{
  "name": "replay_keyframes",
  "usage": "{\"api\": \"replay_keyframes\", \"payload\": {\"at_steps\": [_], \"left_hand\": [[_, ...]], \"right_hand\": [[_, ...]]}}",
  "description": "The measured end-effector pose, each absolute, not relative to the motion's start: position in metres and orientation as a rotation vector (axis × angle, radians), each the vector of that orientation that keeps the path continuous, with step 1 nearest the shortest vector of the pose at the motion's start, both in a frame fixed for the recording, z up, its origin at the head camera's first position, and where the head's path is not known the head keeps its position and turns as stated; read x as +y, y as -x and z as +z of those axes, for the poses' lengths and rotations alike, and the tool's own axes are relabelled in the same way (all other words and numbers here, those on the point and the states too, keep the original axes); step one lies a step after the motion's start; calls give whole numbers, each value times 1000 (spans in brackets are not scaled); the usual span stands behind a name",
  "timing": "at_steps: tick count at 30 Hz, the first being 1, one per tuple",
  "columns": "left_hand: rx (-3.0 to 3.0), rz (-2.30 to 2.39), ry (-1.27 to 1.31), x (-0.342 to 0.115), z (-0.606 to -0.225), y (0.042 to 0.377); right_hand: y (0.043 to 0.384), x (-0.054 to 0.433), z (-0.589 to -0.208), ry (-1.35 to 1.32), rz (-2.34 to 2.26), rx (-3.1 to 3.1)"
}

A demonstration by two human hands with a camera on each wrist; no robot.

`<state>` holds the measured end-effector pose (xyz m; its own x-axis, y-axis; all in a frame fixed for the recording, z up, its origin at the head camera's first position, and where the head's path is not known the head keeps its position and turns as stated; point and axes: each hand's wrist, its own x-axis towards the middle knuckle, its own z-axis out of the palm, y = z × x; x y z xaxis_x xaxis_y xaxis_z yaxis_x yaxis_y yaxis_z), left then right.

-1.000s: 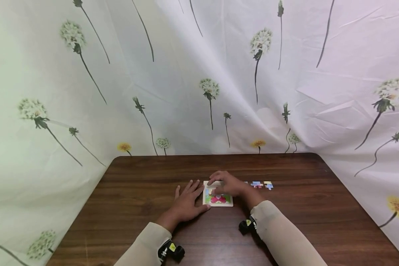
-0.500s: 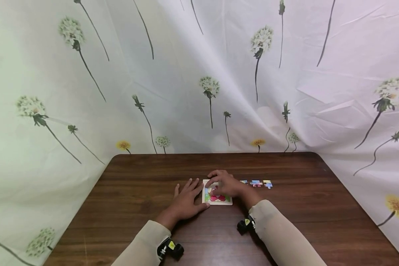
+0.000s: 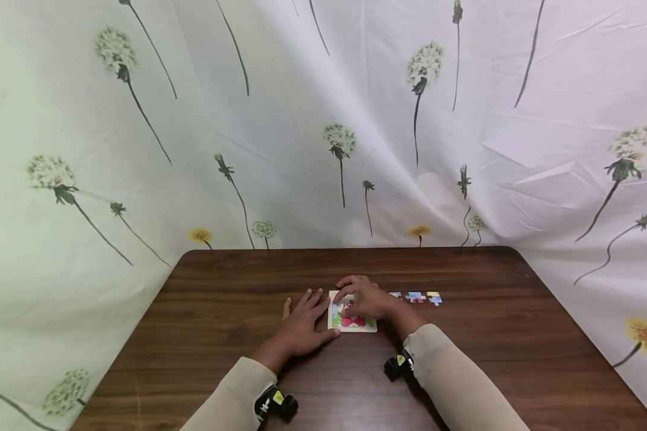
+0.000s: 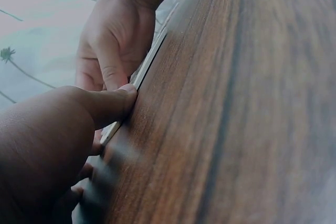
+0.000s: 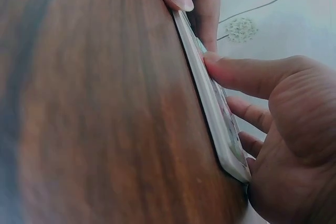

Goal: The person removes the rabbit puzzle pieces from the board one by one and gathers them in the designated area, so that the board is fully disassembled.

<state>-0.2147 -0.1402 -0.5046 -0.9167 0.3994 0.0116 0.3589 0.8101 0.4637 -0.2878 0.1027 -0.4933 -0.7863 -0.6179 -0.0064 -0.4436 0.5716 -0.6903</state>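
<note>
A small jigsaw puzzle (image 3: pixel 353 322) in a pale frame lies flat on the table, with pink, green and blue printing. My left hand (image 3: pixel 301 330) rests beside it, fingers spread and straight, thumb at the near left corner. In the left wrist view, that thumb (image 4: pixel 118 100) touches the frame's edge. Over the puzzle's upper part is my right hand (image 3: pixel 368 299), its fingers bent and its thumb pressing on the picture. The right wrist view shows the right thumb (image 5: pixel 231 72) on the puzzle's surface, apart from the other fingers. The hand hides the puzzle's upper right.
Right of the puzzle, loose jigsaw pieces lie in a row: one (image 3: pixel 395 294) partly behind the right wrist, a blue and pink one (image 3: pixel 415 297), and a yellow and blue one (image 3: pixel 434 298). A dandelion-print cloth (image 3: pixel 280 120) hangs behind the dark wooden table (image 3: pixel 221 311).
The right index finger has come down slightly to the left over the puzzle since a second ago. The left hand stays in place, and the view has shifted a little.
</note>
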Motion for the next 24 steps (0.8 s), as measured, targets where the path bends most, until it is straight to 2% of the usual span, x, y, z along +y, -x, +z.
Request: {"api": "replay_keyframes", "payload": {"at_steps": [24], "left_hand": [[2908, 731, -609, -140, -502, 215]], "right_hand": [[289, 101, -495, 936, -1151, 2517]]}}
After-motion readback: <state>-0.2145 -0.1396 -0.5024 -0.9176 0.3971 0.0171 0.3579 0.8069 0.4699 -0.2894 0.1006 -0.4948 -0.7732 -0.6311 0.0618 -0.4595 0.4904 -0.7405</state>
